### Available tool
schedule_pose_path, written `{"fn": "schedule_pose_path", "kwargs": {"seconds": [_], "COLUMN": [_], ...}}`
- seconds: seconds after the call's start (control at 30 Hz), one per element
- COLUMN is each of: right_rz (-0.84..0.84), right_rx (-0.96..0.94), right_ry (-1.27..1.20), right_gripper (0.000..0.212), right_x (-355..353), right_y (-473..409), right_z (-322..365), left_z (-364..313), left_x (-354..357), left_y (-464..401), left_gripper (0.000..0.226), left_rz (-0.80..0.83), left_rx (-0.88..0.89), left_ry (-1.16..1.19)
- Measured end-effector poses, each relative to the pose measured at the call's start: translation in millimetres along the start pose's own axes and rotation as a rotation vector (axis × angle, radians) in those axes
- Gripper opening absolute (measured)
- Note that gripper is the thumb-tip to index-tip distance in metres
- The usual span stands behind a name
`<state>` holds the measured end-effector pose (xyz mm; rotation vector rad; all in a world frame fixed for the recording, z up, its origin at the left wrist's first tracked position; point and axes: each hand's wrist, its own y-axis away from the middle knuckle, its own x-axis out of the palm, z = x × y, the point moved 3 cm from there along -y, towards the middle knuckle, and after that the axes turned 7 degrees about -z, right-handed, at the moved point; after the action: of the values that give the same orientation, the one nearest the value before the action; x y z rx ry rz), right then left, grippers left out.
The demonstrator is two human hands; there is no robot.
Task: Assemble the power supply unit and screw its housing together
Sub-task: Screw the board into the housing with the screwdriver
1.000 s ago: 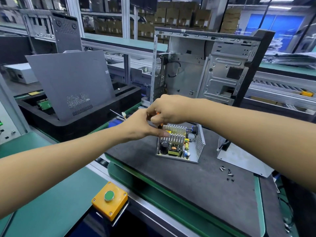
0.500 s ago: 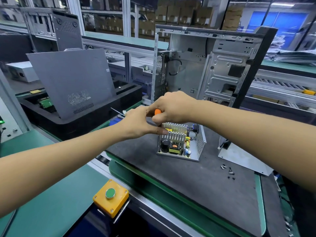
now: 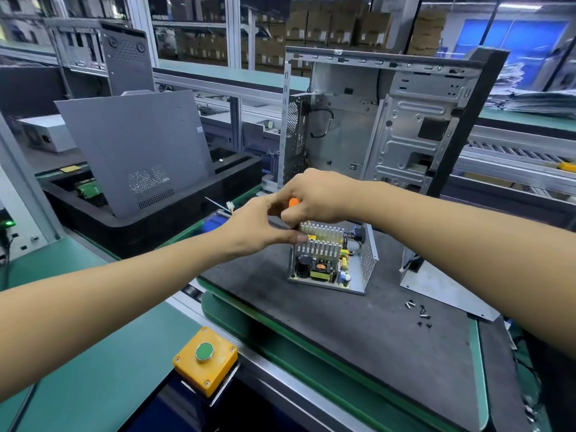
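The open power supply unit point(image 3: 330, 263) sits on the dark mat point(image 3: 358, 332), its circuit board and finned heat sinks exposed inside a grey metal shell. My right hand point(image 3: 314, 196) grips an orange-handled screwdriver point(image 3: 293, 202) above the unit's far left corner. My left hand point(image 3: 258, 227) meets it from the left, fingers curled at the tool's shaft; the tip is hidden. The housing's loose cover point(image 3: 448, 291) lies to the right, and several small screws point(image 3: 419, 311) lie on the mat in front of it.
An open computer case point(image 3: 389, 120) stands upright behind the unit. A grey side panel point(image 3: 137, 151) leans in a black foam tray point(image 3: 149, 226) at the left. A yellow box with a green button point(image 3: 204, 360) sits at the bench's front edge.
Both hands have stayed joined over the unit's far left corner, rising slightly. The screwdriver's orange handle now shows more between my fingers.
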<state>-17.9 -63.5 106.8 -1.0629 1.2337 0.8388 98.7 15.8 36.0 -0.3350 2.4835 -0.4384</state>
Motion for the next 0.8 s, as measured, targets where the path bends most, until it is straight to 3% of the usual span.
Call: {"fn": "schedule_pose_path", "kwargs": {"seconds": [0.13, 0.27, 0.37, 0.53, 0.67, 0.8], "right_rz": [-0.037, 0.062, 0.011, -0.06, 0.073, -0.007], "right_rx": [-0.049, 0.005, 0.088, 0.125, 0.137, 0.083], "right_ry": [0.131, -0.136, -0.343, -0.323, -0.526, -0.505], "right_gripper": [0.02, 0.013, 0.014, 0.01, 0.011, 0.004], "right_x": [1, 1, 6, 13, 11, 15], "right_y": [4, 8, 9, 12, 17, 15], "right_z": [-3, -3, -7, -11, -17, -14], "left_z": [1, 1, 2, 9, 13, 15], "left_x": [-2, -1, 4, 15, 9, 6], "left_y": [-3, -5, -1, 0, -2, -3], "left_gripper": [0.035, 0.032, 0.04, 0.047, 0.045, 0.036], "left_rz": [0.103, 0.188, 0.206, -0.019, 0.121, 0.18], "left_rx": [0.008, -0.016, -0.068, -0.037, -0.05, -0.023], "left_ry": [-0.091, -0.069, 0.069, 0.062, 0.077, 0.042]}}
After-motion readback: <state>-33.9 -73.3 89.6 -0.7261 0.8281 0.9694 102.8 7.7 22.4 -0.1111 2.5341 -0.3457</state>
